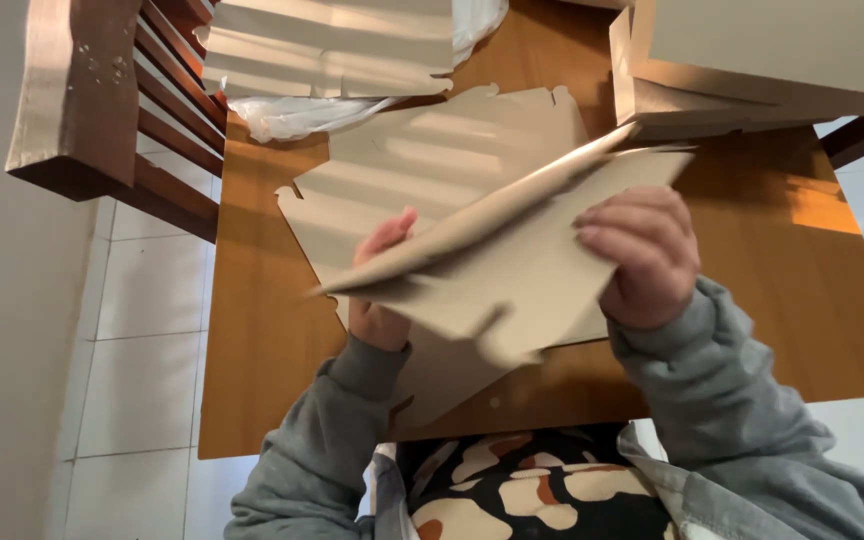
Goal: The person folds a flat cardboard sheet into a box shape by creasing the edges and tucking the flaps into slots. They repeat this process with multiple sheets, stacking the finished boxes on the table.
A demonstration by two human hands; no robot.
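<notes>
Item: flat tan die-cut cardboard sheet [512,255], folding, hovering above brown wooden desk [262,330]. Long axis running lower-left to upper-right. Left hand [380,290] clasping lower-left end; right hand [642,255] clamping right edge, nearer fold.

Flat cardboard sheet [432,160] on table [252,330], chair [122,100] behind left

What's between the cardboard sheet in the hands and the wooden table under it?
In the head view, another flat cardboard blank lies on the wooden table beneath the lifted cardboard sheet, which the left hand and right hand hold.
</notes>
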